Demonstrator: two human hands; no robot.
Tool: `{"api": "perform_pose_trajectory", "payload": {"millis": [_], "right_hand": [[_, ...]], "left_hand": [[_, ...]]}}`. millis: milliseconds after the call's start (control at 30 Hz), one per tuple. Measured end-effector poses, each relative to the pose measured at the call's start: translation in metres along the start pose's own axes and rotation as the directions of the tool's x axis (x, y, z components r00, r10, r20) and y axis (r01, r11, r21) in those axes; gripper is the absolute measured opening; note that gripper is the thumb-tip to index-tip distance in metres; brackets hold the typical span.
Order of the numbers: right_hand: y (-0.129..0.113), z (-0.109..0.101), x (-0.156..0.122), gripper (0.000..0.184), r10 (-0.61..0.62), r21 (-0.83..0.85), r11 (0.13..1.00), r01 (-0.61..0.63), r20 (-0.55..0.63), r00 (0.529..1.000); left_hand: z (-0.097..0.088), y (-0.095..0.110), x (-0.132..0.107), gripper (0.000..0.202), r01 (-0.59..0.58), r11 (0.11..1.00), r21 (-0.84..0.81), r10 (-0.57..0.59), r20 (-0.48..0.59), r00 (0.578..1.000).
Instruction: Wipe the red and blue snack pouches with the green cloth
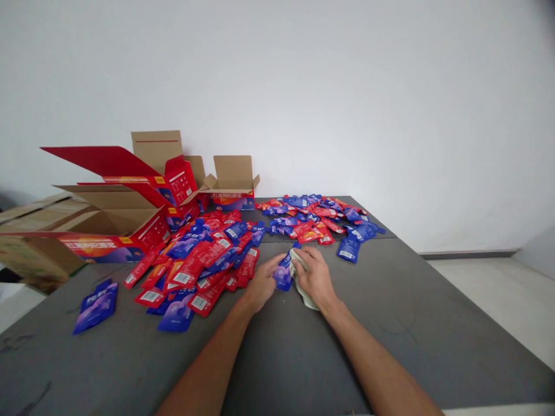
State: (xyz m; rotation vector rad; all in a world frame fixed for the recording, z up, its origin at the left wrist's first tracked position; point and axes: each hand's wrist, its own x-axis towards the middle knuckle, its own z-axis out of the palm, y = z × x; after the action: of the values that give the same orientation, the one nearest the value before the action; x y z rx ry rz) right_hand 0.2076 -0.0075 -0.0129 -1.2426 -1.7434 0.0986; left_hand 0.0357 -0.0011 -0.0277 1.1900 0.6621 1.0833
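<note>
The left hand (262, 285) is pinching a blue pouch (284, 275), the right hand (316, 276) is clutching a cloth (307, 296) against it; between both, it could be slipping if the cloth is dragging hard!

The one head-worn camera looks forward and down from close above, with the table (295, 358) near at six o'clock and the white wall (303, 86) farther away at twelve.

Small rear carton (236, 200): "枸杞原浆"; "40".
Loose blue pouch, far left (96, 306): white characters, illegible.
Red pouches (208, 296): barcodes, digits illegible.
</note>
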Motion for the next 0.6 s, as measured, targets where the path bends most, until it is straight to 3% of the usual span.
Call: {"api": "perform_pose_trajectory", "payload": {"millis": [133,200,300,433,500,600], "right_hand": [[-0.015,0.011,-0.010,0.029,-0.137,0.065,0.990,0.126,0.231,0.963],[-0.021,0.015,-0.012,0.029,-0.172,0.093,0.984,0.152,0.289,0.942],[-0.024,0.015,-0.011,0.027,-0.134,0.112,0.988,0.109,0.251,0.959],[-0.022,0.007,-0.004,0.027,0.022,0.144,0.989,-0.035,0.088,0.996],[-0.021,0.002,-0.001,0.027,0.102,0.168,0.980,-0.105,0.026,0.994],[-0.021,0.000,0.000,0.029,0.200,0.215,0.955,-0.204,0.042,0.979]], "left_hand": [[-0.005,0.000,0.003,0.081,-0.056,0.998,-0.043,0.054,-0.062,0.997],[-0.007,0.001,0.004,0.076,-0.071,0.996,-0.061,0.063,-0.115,0.991],[-0.005,0.004,0.004,0.069,-0.039,0.995,-0.097,0.020,-0.188,0.982],[0.002,0.011,0.004,0.066,-0.041,0.993,-0.114,0.010,-0.259,0.966],[0.002,0.013,0.004,0.066,-0.058,0.993,-0.106,0.024,-0.294,0.955],[-0.001,0.012,0.003,0.066,-0.070,0.996,-0.047,0.048,-0.373,0.927]]}}
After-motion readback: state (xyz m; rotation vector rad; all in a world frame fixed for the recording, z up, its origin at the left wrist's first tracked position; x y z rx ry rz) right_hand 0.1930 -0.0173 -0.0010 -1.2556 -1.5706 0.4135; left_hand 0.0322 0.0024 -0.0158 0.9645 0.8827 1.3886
